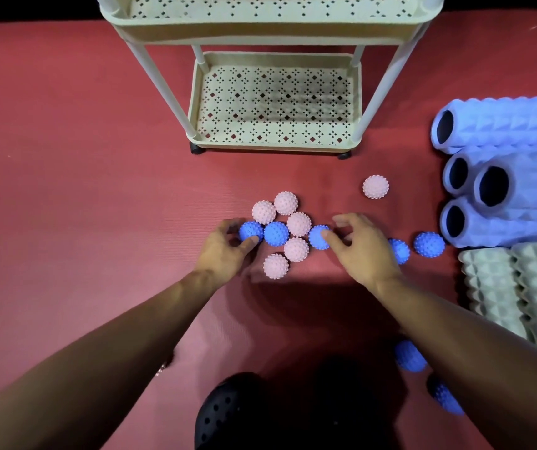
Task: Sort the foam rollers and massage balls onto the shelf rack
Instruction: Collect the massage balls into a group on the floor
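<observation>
Red ribbed mat (65, 157) covers the floor up to a black strip at the top; both hands work among spiky balls in front of a cream shelf rack (275, 102).

Left hand (224, 250) curls its fingers round a blue ball (250, 230) at the left of the cluster; right hand (363, 246) pinches another blue ball (319, 237) between thumb and fingers; pink balls (296, 224) lie packed between them, one pink ball (375, 186) apart nearer the rack; pale blue foam rollers (504, 177) are piled at the right edge, grey-green rollers (514, 287) below them; more blue balls (429, 244) sit near the rollers; a black perforated shoe (228, 414) shows at the bottom.
</observation>
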Demonstrator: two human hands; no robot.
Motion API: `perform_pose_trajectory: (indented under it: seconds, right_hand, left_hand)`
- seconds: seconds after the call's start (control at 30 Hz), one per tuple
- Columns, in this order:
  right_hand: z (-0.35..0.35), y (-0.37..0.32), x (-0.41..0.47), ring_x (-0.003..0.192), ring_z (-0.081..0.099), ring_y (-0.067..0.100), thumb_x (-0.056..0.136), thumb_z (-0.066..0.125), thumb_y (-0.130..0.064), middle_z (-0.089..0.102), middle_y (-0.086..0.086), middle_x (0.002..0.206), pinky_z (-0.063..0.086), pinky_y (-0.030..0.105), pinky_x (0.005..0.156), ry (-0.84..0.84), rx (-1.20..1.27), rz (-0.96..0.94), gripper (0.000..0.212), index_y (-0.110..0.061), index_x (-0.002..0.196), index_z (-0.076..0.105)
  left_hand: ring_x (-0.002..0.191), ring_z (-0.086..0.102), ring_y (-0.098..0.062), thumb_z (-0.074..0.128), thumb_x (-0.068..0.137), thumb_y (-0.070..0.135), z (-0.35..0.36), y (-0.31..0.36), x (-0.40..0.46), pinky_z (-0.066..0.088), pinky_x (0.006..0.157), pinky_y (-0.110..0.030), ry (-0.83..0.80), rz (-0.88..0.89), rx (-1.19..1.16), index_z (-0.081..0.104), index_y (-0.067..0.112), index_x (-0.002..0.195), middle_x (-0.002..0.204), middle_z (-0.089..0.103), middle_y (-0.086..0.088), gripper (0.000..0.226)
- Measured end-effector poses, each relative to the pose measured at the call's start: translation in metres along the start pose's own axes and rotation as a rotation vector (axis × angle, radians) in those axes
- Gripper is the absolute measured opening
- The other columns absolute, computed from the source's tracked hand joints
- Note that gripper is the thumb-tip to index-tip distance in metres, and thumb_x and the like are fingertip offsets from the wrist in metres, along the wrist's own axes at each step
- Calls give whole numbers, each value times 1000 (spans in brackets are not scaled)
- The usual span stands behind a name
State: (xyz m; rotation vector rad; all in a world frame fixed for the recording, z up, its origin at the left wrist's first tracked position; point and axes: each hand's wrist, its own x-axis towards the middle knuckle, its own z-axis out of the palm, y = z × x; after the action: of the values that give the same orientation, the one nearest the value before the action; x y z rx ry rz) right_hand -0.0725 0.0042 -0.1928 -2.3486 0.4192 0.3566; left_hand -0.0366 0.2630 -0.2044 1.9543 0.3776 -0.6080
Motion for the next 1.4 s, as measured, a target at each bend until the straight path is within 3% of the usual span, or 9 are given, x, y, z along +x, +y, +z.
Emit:
perform_pose_trajectory:
  seconds: [0.1, 0.2, 0.4, 0.67, 0.83, 1.0, 1.13, 1.2, 1.4]
  right_hand:
    - [-23, 17, -2, 104, 62, 23, 90, 66, -45, 62, -4, 116, 52, 40, 91, 89, -192, -87, 34, -25, 117, 65]
    - [-47, 44, -7, 105, 58, 36, 85, 66, -49, 64, 8, 114, 51, 47, 89, 150, -434, -111, 46, -15, 116, 67]
    - [-71, 66, -21, 132, 42, 25, 79, 64, -71, 50, -1, 138, 43, 50, 99, -41, -653, 74, 73, -26, 135, 55]
    - [-75, 67, -20, 137, 37, 31, 90, 62, -59, 46, 3, 147, 34, 42, 110, -182, -595, 210, 67, -27, 146, 44]
    - [-72, 72, -15, 106, 62, 35, 86, 72, -46, 70, 14, 112, 44, 39, 96, 25, -384, 169, 43, -13, 114, 71]
    - [-62, 35, 24, 95, 62, 34, 86, 71, -44, 69, 13, 97, 45, 37, 83, 65, -207, 106, 36, -12, 104, 72]
    - [-41, -4, 52, 94, 62, 32, 83, 75, -44, 67, 10, 98, 49, 38, 87, 19, -177, 28, 36, -16, 106, 72]
    - [-29, -17, 58, 106, 59, 33, 83, 76, -44, 64, 11, 108, 46, 39, 97, -37, -265, -13, 46, -15, 118, 70]
    - [-7, -36, 61, 125, 47, 32, 92, 69, -39, 55, 11, 134, 29, 35, 112, -156, -382, -48, 54, -15, 139, 56]
  left_hand:
    - [102, 67, -13, 76, 88, 26, -11, -11, -2, 53, 96, -32, -13, 62, 139, 60, 21, 128, 115, 65, 3, 43]
    - [101, 62, -12, 75, 88, 29, -27, -20, -5, 48, 95, -27, -8, 166, 385, 59, 25, 129, 118, 57, 1, 44]
    - [91, 58, -12, 75, 89, 27, -43, -18, -11, 44, 88, -22, 93, 180, 410, 65, 17, 123, 110, 56, -3, 37]
    - [94, 61, -17, 74, 89, 28, -37, -22, -9, 46, 89, -26, 65, 133, 382, 64, 15, 123, 111, 58, -6, 38]
    - [101, 63, -17, 73, 91, 29, -32, -26, -6, 50, 94, -30, 48, 100, 305, 63, 19, 122, 117, 61, -3, 34]
    - [97, 64, -17, 69, 94, 25, -23, -18, -1, 51, 91, -32, 88, 49, 119, 61, 27, 110, 112, 67, -4, 18]
    - [102, 67, -19, 68, 94, 29, -17, -16, 6, 54, 96, -38, 87, 43, 38, 60, 36, 104, 116, 68, -5, 14]
    - [101, 68, -18, 68, 93, 35, -14, -16, 9, 55, 95, -40, 73, 52, 59, 60, 38, 107, 119, 66, -5, 16]
    - [113, 61, -15, 65, 75, 63, -7, -15, 17, 51, 104, -43, 26, 8, 91, 54, 36, 125, 129, 57, -2, 58]
